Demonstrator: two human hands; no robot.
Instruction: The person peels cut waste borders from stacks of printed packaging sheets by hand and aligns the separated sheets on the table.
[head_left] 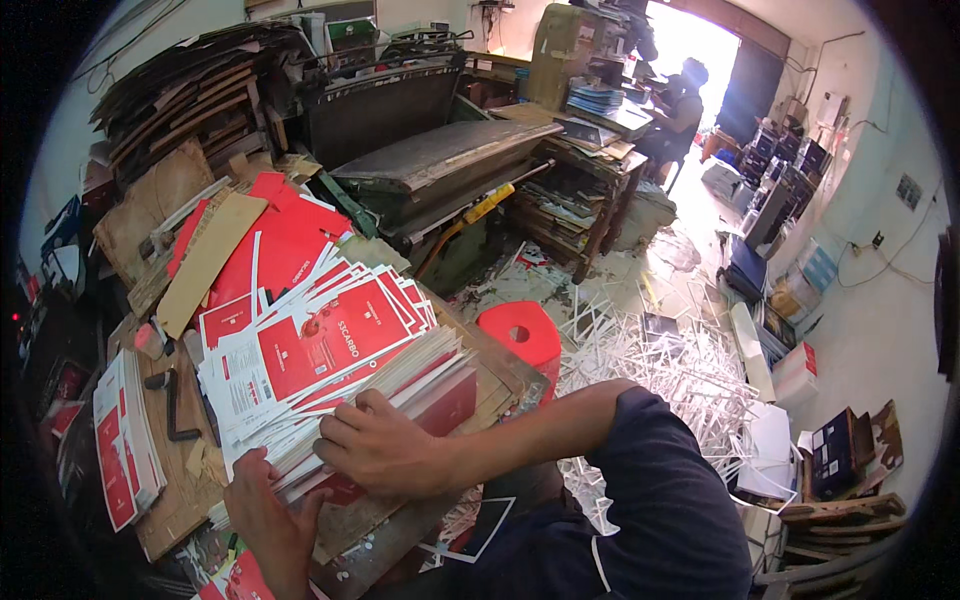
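A thick stack of red and white printed sheets (pixel 335 340) lies fanned out on the wooden worktable, its edges uneven. My right hand (pixel 385 450) curls its fingers over the edges of upright-looking sheets along the near side of this stack. At the stack's near left corner, my left hand (pixel 272 515) grips the sheet edges, thumb and fingers on either side. A dark red block of sheets or card (pixel 445 402) shows along the near right side, beyond my right wrist. What lies under both palms is hidden.
Left of my hands stand another printed stack (pixel 125 440) and a black crank-shaped handle (pixel 175 410). Red sheets (pixel 280 240) and a tan strip (pixel 215 255) lie behind. A red plastic stool (pixel 522 335), heaped paper offcuts (pixel 650 375) and a large press (pixel 430 155) surround the table. A person (pixel 685 110) sits far off.
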